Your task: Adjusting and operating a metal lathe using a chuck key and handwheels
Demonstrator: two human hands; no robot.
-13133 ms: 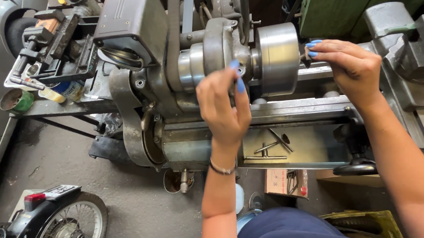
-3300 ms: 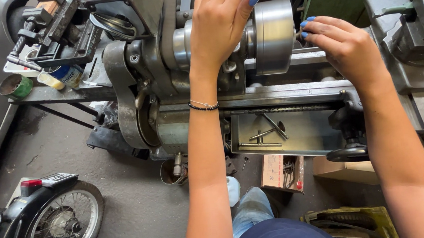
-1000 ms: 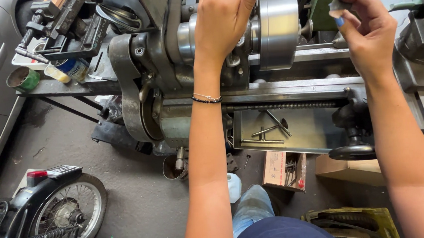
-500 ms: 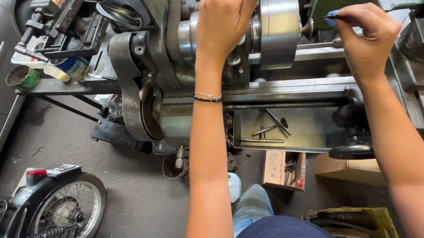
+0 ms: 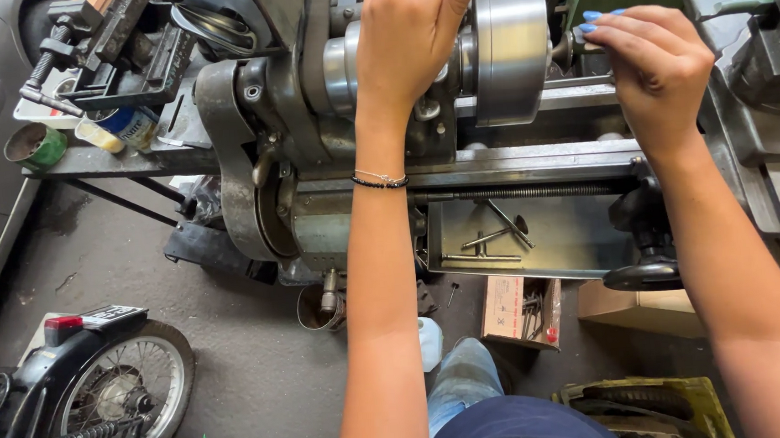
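Our right hand (image 5: pixel 658 68) has come back down from its raised position a second ago, and its fingers now pinch a small metal piece (image 5: pixel 572 46) at the face of the shiny steel cylindrical chuck (image 5: pixel 511 53) on the grey lathe (image 5: pixel 317 224), which suggests the piece is being seated there. Our left hand (image 5: pixel 409 35) stays clamped over the spindle housing beside the chuck, left of it. The pinched piece is mostly hidden, and the frame's top edge cuts off the left fingertips.

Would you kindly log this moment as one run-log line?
left hand: resting on lathe headstock | right hand: pinching small part at chuck face | tray: loose tools inside
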